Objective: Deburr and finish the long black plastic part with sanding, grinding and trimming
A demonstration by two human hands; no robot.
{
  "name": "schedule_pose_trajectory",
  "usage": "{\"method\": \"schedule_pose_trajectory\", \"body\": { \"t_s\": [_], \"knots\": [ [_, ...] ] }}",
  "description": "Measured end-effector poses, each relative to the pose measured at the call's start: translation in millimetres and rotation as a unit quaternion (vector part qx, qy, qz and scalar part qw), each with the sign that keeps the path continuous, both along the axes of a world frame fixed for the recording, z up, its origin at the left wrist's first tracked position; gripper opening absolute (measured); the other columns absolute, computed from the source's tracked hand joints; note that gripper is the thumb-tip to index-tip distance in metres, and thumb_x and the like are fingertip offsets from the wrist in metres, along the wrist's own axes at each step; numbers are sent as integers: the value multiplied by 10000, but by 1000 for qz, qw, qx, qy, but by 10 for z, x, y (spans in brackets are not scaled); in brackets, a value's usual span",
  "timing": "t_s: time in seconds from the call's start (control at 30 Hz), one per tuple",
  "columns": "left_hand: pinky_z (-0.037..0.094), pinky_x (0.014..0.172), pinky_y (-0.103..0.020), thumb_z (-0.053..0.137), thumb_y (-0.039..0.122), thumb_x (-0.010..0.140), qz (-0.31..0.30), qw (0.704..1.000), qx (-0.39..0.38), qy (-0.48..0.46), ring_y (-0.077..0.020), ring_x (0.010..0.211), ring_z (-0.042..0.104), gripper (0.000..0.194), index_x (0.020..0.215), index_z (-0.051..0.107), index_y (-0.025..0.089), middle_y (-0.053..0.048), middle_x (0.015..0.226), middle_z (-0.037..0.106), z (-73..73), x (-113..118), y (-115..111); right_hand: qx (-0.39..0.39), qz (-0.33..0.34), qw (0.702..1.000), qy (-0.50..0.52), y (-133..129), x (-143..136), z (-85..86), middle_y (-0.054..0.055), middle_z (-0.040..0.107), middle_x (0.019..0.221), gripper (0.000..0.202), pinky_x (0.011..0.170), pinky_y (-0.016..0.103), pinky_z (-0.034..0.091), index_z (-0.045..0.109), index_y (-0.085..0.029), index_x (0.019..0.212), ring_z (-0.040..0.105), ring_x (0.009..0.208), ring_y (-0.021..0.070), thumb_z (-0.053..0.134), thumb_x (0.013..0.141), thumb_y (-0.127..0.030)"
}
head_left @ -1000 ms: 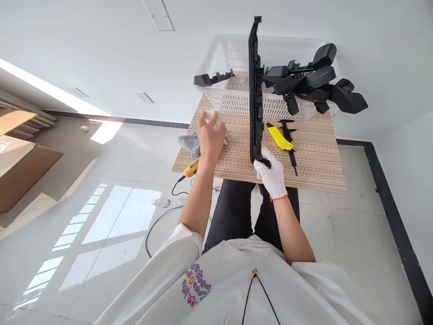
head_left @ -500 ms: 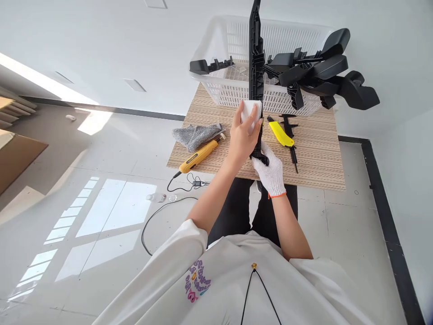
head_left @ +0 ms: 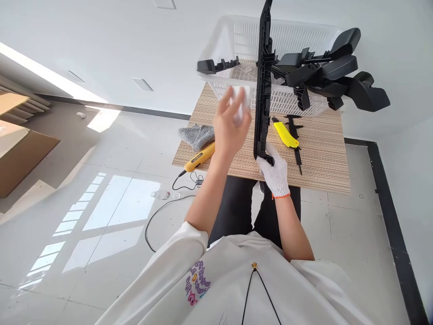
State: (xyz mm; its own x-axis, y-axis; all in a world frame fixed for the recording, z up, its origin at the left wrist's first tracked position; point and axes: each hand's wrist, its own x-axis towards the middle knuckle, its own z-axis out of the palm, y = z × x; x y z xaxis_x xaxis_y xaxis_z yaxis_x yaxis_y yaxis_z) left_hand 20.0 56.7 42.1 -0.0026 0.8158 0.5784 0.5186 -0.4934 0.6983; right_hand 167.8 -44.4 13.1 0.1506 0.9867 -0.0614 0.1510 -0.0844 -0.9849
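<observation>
The left hand (head_left: 231, 128), clasping a white block (head_left: 244, 94), has moved left away from the black plastic trim (head_left: 263, 99), leaving only the gloved right hand (head_left: 275, 174) gripping its near end.

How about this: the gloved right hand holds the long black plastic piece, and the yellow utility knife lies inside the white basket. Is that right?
Not quite: the yellow utility knife lies on the tabletop, outside the white basket, as the head view shows. The gloved right hand does hold the long black plastic piece.
</observation>
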Motion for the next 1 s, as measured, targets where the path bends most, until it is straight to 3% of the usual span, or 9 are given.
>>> {"method": "schedule_pose_trajectory", "body": {
  "t_s": [0.07, 0.17, 0.27, 0.43, 0.53, 0.63, 0.83, 0.9, 1.0],
  "knots": [
    [437, 1196, -517, 511, 425, 1035, -44, 998, 11, 43, -343, 1489, 444, 419, 1423, 579, 283, -72, 1625, 434, -15, 196, -55, 6, 0, 1000, -17, 3, 10, -23, -51, 575, 629, 576, 510, 277, 454, 622, -279, 1423, 506, 495, 127, 626, 855, -372],
    [425, 1199, -528, 485, 344, 1037, -62, 995, 15, 73, -351, 1520, 397, 413, 1445, 546, 336, -59, 1634, 418, -179, 379, -60, 35, -10, 998, -51, 7, 17, -63, -10, 668, 734, 566, 630, 329, 524, 630, -281, 1418, 604, 614, 172, 636, 862, -381],
    [388, 1228, -530, 483, 297, 1027, -55, 996, 18, 72, -349, 1539, 365, 452, 1476, 524, 332, -75, 1652, 386, -298, 401, -44, 49, -17, 997, -62, 13, 16, -92, 10, 712, 810, 567, 700, 353, 544, 627, -285, 1419, 652, 700, 199, 649, 863, -395],
    [434, 1196, -531, 483, 328, 1023, -50, 996, -5, 69, -367, 1513, 405, 452, 1463, 567, 265, -138, 1654, 376, -280, 308, 41, 38, -20, 997, -58, 10, -3, -54, -14, 686, 741, 544, 645, 332, 535, 632, -297, 1401, 630, 631, 189, 625, 868, -402],
    [423, 1195, -554, 497, 330, 1015, 8, 998, -46, 47, -386, 1530, 369, 468, 1463, 571, 215, -182, 1651, 373, -209, 151, 246, 28, -11, 999, -30, -11, -18, -3, -25, 687, 797, 522, 570, 290, 509, 652, -320, 1367, 580, 576, 148, 619, 850, -385],
    [365, 1224, -587, 503, 332, 1016, 59, 994, -92, 13, -401, 1534, 354, 459, 1431, 590, 156, -219, 1595, 448, -35, -67, 425, 7, -6, 1000, 13, -39, -22, 30, -33, 663, 797, 532, 503, 257, 459, 658, -309, 1360, 518, 521, 113, 626, 833, -368],
    [386, 1234, -498, 364, 338, 1079, -93, 995, 33, 31, -277, 1576, 294, 449, 1517, 465, 328, -70, 1634, 428, 401, -173, 194, 11, -3, 1000, 21, -43, -7, 4, -40, 625, 728, 502, 511, 257, 446, 677, -266, 1334, 499, 507, 108, 641, 849, -390],
    [448, 1189, -493, 343, 351, 1085, -119, 992, 28, 34, -287, 1546, 355, 422, 1473, 506, 339, -70, 1616, 439, 439, -116, 89, 17, -1, 1000, 19, -41, -5, -9, -36, 643, 763, 495, 517, 261, 450, 678, -266, 1332, 501, 510, 105, 641, 855, -391],
    [590, 1030, -437, 333, 415, 1084, -128, 992, -17, -6, -274, 1359, 579, 384, 1362, 578, 315, -106, 1507, 523, 387, -76, 42, 17, 4, 1000, 12, -42, -6, -18, -28, 662, 791, 516, 538, 265, 470, 661, -264, 1359, 523, 537, 110, 633, 866, -410]
  ]
}}
